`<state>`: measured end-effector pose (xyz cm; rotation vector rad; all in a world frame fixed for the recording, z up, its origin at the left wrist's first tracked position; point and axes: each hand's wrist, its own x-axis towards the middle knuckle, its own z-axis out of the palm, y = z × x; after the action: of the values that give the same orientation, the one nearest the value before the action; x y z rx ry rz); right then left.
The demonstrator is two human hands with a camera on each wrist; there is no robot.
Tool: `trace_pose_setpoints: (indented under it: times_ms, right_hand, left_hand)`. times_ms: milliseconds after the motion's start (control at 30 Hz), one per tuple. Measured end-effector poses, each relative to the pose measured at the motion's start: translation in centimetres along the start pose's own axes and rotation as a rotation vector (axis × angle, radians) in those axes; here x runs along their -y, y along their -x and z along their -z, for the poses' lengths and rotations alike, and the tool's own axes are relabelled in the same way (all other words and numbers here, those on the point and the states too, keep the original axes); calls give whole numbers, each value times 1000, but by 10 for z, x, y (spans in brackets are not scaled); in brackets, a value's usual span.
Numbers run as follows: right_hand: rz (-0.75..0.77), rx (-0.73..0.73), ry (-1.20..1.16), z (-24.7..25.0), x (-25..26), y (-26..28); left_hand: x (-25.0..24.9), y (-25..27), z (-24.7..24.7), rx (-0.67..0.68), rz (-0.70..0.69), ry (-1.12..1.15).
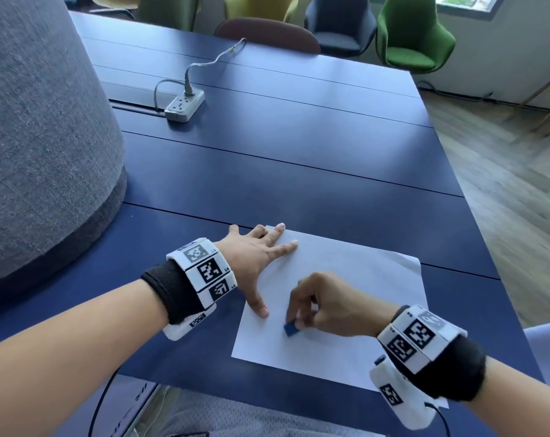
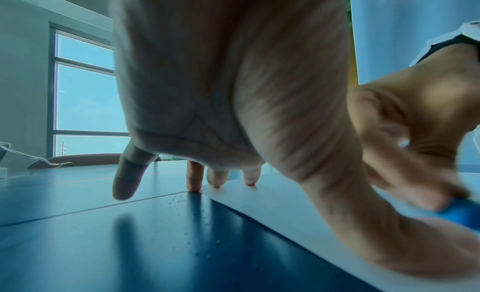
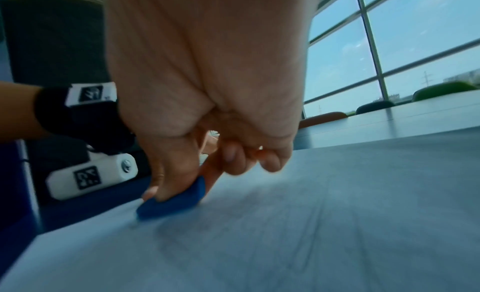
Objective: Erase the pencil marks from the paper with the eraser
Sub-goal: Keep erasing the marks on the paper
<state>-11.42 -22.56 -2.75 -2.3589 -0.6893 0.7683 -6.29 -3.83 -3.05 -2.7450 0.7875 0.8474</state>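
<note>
A white sheet of paper (image 1: pixel 355 288) lies on the dark blue table (image 1: pixel 298 159) near its front edge. My left hand (image 1: pixel 257 257) lies flat and spread, with fingers and thumb pressing the paper's left side. My right hand (image 1: pixel 324 304) pinches a small blue eraser (image 1: pixel 290 328) between thumb and fingers, its lower end touching the paper near the left thumb. The right wrist view shows the eraser (image 3: pixel 174 202) on the paper (image 3: pixel 311 224), with faint grey pencil marks (image 3: pixel 259 224) beside it. In the left wrist view the blurred eraser (image 2: pixel 459 212) sits at far right.
A white power strip (image 1: pixel 185 105) with a grey cable lies at the back left of the table. A large grey fabric-covered form (image 1: pixel 40 137) stands at the left. Chairs (image 1: pixel 415 33) line the far edge. Small eraser crumbs (image 2: pixel 179 202) dot the table beside the paper.
</note>
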Motion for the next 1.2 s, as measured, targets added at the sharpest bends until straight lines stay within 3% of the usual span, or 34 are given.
trace_pose_setpoints:
  times_ms: [67, 100, 200, 233, 367, 533, 667, 833, 967, 1100, 1133, 1200]
  right_hand:
    - [-3, -113, -9, -2, 0, -2]
    - [12, -95, -14, -3, 0, 0]
    - [44, 155, 19, -2, 9, 11]
    - [51, 161, 38, -1, 11, 9]
    - [64, -70, -42, -5, 10, -7]
    - [81, 144, 22, 3, 17, -1]
    - [71, -66, -45, -2, 14, -12]
    - [74, 147, 50, 0, 11, 2]
    - [53, -43, 18, -2, 4, 0]
    - [17, 163, 15, 2, 4, 9]
    - [-17, 160, 20, 5, 3, 7]
    - [-88, 10, 25, 15, -4, -3]
  left_hand:
    - [0, 0, 0, 0, 1, 8]
    - [0, 0, 0, -2, 1, 11]
    - [-1, 1, -1, -8, 1, 16]
    - [-1, 1, -1, -6, 2, 16]
    - [-1, 1, -1, 3, 5, 25]
    - [-3, 2, 1, 9, 12, 26]
    - [-2, 2, 0, 9, 11, 25]
    - [-4, 4, 2, 18, 20, 14]
    - [-2, 3, 2, 19, 20, 17]
    - [-2, 3, 2, 14, 15, 20]
    - [-2, 3, 1, 11, 11, 18]
    - [-1, 1, 1, 8, 7, 9]
